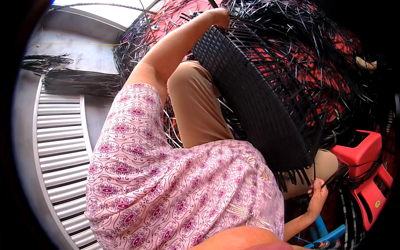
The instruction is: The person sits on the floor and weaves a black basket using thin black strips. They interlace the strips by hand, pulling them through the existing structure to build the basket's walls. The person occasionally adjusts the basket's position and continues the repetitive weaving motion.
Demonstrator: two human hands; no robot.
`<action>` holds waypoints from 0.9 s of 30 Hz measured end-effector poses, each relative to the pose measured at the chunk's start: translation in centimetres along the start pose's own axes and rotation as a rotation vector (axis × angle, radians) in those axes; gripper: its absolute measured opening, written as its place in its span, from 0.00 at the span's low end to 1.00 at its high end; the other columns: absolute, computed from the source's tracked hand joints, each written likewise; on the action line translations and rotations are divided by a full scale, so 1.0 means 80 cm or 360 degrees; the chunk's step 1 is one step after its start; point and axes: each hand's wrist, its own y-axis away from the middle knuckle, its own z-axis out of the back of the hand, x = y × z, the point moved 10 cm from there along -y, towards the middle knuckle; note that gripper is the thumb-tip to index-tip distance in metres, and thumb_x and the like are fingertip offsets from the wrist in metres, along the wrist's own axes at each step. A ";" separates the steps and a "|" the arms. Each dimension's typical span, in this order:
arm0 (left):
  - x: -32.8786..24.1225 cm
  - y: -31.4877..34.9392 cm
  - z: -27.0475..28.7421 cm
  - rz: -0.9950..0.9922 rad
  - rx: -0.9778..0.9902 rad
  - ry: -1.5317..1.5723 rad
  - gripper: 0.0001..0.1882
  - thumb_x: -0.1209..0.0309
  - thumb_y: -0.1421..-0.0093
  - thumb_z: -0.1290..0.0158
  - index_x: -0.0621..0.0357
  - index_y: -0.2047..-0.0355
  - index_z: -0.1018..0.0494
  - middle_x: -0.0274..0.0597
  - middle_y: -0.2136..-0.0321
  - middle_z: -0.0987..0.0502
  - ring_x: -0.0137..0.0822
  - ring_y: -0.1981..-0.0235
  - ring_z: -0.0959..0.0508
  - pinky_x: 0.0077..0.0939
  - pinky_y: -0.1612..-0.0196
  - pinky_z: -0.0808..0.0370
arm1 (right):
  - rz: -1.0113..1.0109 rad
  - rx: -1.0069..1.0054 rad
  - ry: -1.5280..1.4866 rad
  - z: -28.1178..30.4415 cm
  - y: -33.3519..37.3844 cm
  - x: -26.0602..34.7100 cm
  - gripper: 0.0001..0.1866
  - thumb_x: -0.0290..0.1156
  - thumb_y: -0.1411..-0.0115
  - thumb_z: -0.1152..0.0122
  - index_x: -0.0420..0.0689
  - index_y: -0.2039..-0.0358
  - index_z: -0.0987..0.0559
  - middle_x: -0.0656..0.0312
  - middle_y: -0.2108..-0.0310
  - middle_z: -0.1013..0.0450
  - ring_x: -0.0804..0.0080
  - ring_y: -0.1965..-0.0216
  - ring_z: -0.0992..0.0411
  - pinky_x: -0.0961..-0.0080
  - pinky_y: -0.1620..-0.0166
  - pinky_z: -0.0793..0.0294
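Observation:
A black woven wicker panel [254, 91] of flat strips slants across my lap, from the far middle to the near right. At its far end, my left hand [219, 18] has its fingers curled closed over the panel's edge. By its near end, my right hand [318, 193] pinches a thin black strip [314, 171] that runs up to the panel's corner. Several short loose strip ends [293, 177] stick out along the near edge. Long unwoven strips stretch along the panel's right side.
Heaps of loose black strips [300, 37] cover the red floor ahead and to the right. A red plastic stool [361, 156] stands at right, with a blue-handled tool [331, 236] below it. Bundled dark strips [79, 80] lie beside a slatted metal piece [60, 146] at left.

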 end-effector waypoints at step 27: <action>0.085 0.024 -0.041 0.0708 -0.0012 0.0765 0.11 0.60 0.49 0.37 0.54 0.72 0.17 0.35 0.82 0.21 0.30 0.80 0.23 0.31 0.73 0.25 | -0.0010 -0.0059 0.0016 -0.015 -0.008 0.010 0.12 0.36 0.30 0.46 0.40 0.66 0.22 0.71 0.78 0.34 0.84 0.78 0.39 0.84 0.74 0.41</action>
